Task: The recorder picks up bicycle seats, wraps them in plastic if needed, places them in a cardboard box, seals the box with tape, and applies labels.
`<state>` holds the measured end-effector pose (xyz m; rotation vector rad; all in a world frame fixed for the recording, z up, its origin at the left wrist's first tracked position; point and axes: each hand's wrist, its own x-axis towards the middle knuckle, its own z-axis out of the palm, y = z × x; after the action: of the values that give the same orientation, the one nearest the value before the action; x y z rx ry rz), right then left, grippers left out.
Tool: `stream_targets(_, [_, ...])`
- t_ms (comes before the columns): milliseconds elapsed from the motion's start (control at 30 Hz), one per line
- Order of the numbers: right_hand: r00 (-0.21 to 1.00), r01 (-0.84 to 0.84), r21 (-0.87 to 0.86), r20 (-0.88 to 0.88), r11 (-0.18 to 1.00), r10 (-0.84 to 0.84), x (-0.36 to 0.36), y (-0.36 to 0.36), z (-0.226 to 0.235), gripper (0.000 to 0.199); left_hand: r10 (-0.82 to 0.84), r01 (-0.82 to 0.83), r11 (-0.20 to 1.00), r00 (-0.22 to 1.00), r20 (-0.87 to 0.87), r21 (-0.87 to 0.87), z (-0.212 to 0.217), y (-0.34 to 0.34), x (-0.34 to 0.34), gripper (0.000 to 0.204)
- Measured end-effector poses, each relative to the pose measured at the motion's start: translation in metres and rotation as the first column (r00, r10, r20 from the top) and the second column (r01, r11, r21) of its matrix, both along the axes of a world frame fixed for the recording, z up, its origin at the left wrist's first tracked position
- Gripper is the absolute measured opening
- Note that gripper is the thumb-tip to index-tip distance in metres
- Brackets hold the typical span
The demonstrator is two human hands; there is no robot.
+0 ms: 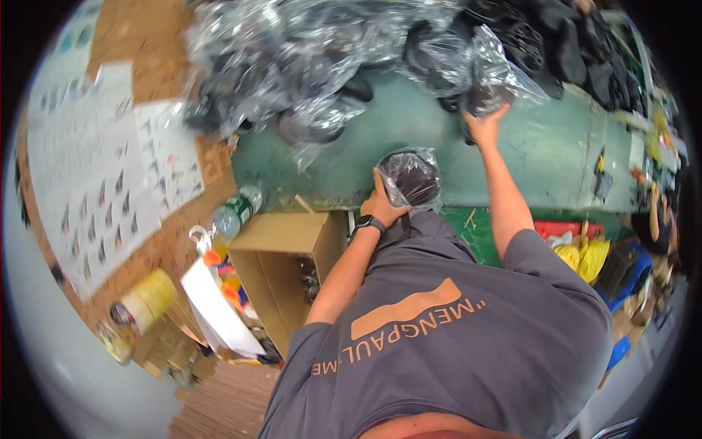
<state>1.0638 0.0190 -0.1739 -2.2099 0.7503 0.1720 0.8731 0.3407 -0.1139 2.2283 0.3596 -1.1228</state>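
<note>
The left hand point(385, 199) clasps the near bag point(413, 178) by its left side, at the table's point(563, 161) near edge; farther out rightward, the right hand point(488, 126) grips the far bag point(493, 69), which stretches away from it, beside the heap point(292, 58)

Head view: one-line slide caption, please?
Left hand and right hand each grip a dark, clear-bagged item at a green table.

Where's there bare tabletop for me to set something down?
The widest patch of green table lies between the right forearm and the small dark item toward the right. A narrower gap separates that forearm from the bagged item in the left hand. The far side is crowded with bagged dark items.
</note>
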Motion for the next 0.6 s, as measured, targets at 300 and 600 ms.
stream_targets(300, [0.884,-0.467,-0.245,-0.131,0.85,0.448,-0.177,0.024,0.009,0.141,0.533,-0.489,0.734,0.845,-0.046,-0.471,0.049,0.107,-0.109,0.086])
stream_targets(600, [0.511,-0.847,-0.198,-0.559,0.493,0.653,-0.163,0.197,0.075,0.136,0.646,-0.32,0.711,0.65,0.401,-0.627,0.114,0.26,-0.35,0.069])
